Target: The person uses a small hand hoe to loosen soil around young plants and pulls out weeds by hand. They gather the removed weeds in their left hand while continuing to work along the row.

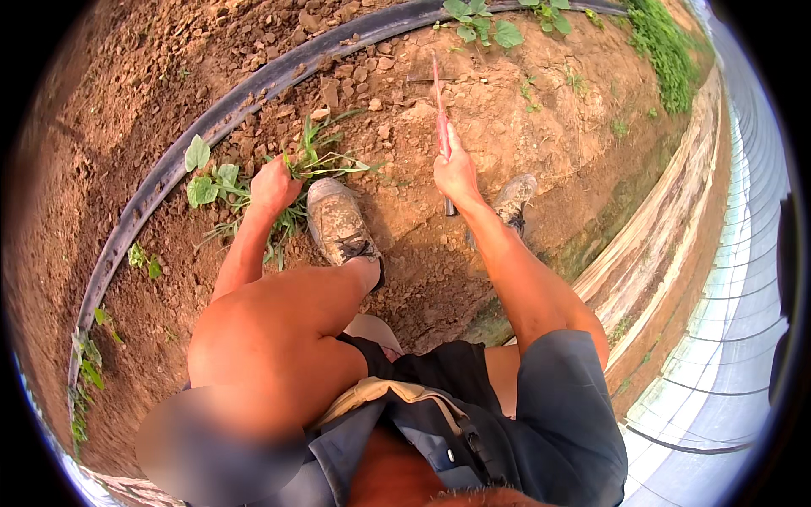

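My left hand is closed around a clump of green grass, just left of my muddy shoe. Broad-leaved seedlings grow beside that wrist, partly mixed with more grass under the forearm. In my right hand is the red handle of a hand tool. Its thin shaft points away from me to a dark, narrow crosswise part lying at the soil; the exact kind of tool is unclear. The dark butt end of the handle shows below the hand.
A black drip-irrigation hose curves across the loose, clodded soil. Leafy seedlings stand beside it at the top. My shoes are on the bed. Dense green plants and a ribbed plastic-film wall lie to the right.
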`<state>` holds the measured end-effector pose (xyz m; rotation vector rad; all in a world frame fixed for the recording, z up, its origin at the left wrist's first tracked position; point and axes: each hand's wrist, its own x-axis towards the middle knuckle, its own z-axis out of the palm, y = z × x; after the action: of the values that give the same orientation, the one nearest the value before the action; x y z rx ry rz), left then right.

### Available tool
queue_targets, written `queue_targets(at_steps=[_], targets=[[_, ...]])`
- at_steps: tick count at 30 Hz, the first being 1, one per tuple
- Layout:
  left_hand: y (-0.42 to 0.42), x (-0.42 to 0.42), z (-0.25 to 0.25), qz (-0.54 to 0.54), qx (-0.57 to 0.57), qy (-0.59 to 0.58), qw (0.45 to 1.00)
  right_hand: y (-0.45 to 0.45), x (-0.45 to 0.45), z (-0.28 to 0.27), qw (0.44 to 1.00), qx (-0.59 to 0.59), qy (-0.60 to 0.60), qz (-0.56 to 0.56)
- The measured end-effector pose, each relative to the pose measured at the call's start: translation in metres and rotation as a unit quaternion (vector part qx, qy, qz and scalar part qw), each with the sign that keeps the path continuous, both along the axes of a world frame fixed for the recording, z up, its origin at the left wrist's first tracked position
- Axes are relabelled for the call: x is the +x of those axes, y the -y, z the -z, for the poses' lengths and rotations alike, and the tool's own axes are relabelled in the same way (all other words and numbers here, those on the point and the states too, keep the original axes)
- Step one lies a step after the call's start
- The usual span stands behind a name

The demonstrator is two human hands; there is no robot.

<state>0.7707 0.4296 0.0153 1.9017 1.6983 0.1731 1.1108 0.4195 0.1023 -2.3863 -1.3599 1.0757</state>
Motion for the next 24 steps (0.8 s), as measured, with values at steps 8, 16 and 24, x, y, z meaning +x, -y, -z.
queue_targets(at_steps=[8,16,24], targets=[[0.102,-0.041,0.012,-0.063,0.05,-0.043,0.996,-0.09,0.026,0.041,0.989,0.091,0.041,0.107],[0.098,-0.03,0.019,-0.06,0.098,-0.055,0.992,-0.118,-0.008,0.072,0.977,0.101,0.011,0.19],[0.101,-0.036,0.019,-0.055,0.135,-0.033,0.989,-0.059,-0.032,0.032,1.0,0.002,-0.012,0.029]])
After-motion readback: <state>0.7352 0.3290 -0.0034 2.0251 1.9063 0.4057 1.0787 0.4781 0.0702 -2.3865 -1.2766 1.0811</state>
